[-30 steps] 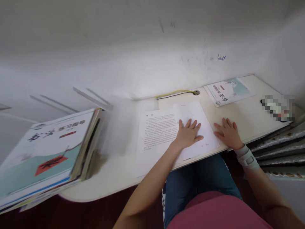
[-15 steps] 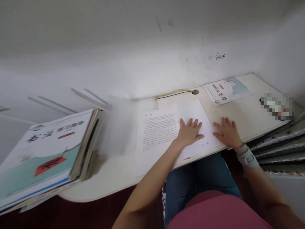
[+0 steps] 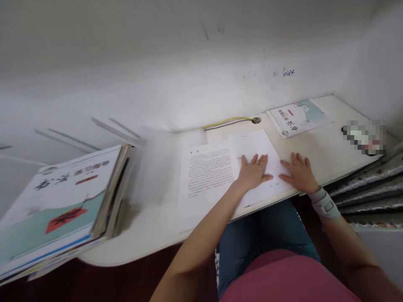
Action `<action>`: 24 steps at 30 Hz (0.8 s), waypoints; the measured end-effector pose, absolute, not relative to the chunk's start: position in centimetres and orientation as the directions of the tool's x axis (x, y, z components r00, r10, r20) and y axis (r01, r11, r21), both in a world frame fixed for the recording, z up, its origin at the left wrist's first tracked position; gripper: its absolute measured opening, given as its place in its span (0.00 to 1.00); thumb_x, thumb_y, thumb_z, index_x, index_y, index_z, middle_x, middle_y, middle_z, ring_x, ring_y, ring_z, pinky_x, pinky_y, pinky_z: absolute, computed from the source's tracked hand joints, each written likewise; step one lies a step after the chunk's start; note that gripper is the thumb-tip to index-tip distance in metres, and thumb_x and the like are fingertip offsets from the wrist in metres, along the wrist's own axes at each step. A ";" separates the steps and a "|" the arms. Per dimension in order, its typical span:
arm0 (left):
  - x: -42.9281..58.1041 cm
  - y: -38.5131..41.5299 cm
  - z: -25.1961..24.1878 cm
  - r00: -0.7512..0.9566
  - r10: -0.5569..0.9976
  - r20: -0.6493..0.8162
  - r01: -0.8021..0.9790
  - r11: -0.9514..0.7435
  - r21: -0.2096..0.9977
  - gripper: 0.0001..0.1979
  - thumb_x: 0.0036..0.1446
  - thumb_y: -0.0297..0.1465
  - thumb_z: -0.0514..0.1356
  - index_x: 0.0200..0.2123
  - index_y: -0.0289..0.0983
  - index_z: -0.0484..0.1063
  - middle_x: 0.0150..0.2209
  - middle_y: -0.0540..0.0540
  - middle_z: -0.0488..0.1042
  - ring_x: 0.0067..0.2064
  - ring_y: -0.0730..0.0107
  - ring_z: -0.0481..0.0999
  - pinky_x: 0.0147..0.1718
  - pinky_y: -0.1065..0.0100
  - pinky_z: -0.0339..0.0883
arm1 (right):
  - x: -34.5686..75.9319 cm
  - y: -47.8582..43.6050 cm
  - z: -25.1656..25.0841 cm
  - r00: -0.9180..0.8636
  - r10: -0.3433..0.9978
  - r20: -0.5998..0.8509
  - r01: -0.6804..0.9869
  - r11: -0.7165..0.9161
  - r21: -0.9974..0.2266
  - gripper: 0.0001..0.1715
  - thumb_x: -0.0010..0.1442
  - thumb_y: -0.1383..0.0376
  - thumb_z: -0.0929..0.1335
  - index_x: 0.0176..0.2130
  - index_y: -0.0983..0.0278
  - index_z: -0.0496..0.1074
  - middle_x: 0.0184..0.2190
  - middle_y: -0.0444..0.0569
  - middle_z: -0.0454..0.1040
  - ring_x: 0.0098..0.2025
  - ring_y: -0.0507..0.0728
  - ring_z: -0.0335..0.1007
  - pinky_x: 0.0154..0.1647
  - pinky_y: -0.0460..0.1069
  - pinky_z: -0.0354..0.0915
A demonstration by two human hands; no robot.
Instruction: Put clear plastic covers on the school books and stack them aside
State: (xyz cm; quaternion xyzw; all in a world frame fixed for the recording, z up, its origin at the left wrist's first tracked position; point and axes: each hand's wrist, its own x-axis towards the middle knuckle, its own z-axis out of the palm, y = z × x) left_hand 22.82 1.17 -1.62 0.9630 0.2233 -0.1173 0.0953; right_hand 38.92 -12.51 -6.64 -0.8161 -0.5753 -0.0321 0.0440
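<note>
left hand point(image 3: 253, 173): spread flat on the right side of the printed pages point(image 3: 210, 178)
right hand point(image 3: 299, 173): also spread, thumb at their right edge
printed pages: along the table's near edge
table point(image 3: 325, 153): book stack point(image 3: 72, 188) left, thin booklet point(image 3: 302, 117) far right

Your left fingers point(image 3: 264, 163) are on the right-hand page point(image 3: 256, 144); text page point(image 3: 208, 172) left of them, book stack point(image 3: 71, 197) far left. Right fingers point(image 3: 295, 160) on desk point(image 3: 321, 153), calligraphy workbook point(image 3: 299, 118) beyond, phone-like item point(image 3: 363, 136) to their right.
</note>
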 end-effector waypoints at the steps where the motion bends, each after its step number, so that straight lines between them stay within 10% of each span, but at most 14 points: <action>1: 23.0 1.1 -1.6 0.871 0.412 -0.266 0.456 -0.880 0.131 0.40 0.61 0.52 0.45 0.68 0.38 0.35 0.68 0.39 0.44 0.69 0.48 0.42 0.59 0.32 0.31 | 38.9 -12.5 -6.5 0.336 0.936 0.102 0.942 -0.334 -0.036 0.35 0.60 0.44 0.61 0.61 0.54 0.62 0.65 0.61 0.54 0.65 0.73 0.48 0.60 0.68 0.47; 17: 23.1 0.5 -1.4 0.922 0.314 -0.226 0.357 -0.916 0.183 0.41 0.62 0.51 0.44 0.68 0.38 0.29 0.68 0.39 0.44 0.69 0.51 0.42 0.62 0.38 0.32 | 39.1 -12.6 -6.9 0.325 0.937 0.128 0.946 -0.322 -0.045 0.34 0.59 0.43 0.61 0.60 0.53 0.63 0.65 0.57 0.54 0.65 0.72 0.47 0.60 0.68 0.46; 24: 17.5 3.1 -2.7 0.716 0.691 -0.099 0.691 -0.681 0.244 0.42 0.59 0.54 0.46 0.68 0.36 0.40 0.69 0.31 0.34 0.68 0.40 0.37 0.60 0.42 0.46 | 38.9 -12.6 -7.0 0.329 0.933 0.143 0.944 -0.325 -0.053 0.35 0.59 0.42 0.60 0.59 0.54 0.65 0.65 0.56 0.55 0.66 0.71 0.47 0.61 0.67 0.45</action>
